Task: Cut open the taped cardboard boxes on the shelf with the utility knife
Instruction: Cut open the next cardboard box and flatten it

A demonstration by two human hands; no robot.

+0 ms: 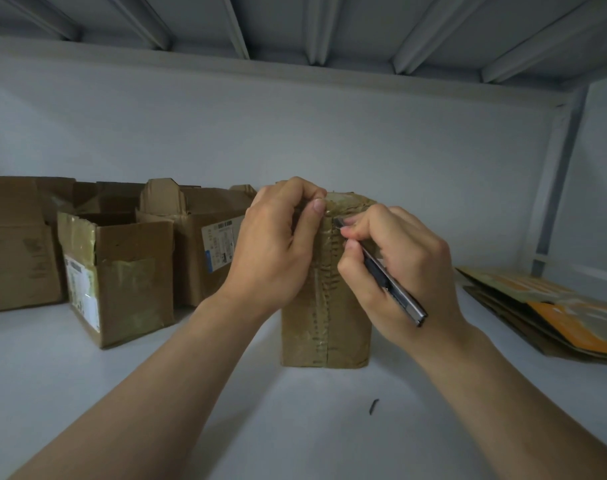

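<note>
A small taped cardboard box (324,327) stands upright in the middle of the white shelf (226,393). A taped seam runs down its front. My left hand (278,251) grips the box's top left edge, thumb on the tape. My right hand (399,268) holds the utility knife (388,275) like a pen, its tip at the seam near the top of the box. The blade itself is too small to make out.
Three opened cardboard boxes (122,278) stand at the back left. Flattened cardboard with orange print (551,313) lies at the right. A small dark scrap (374,407) lies on the shelf in front of the box. The upper shelf's metal ribs hang overhead.
</note>
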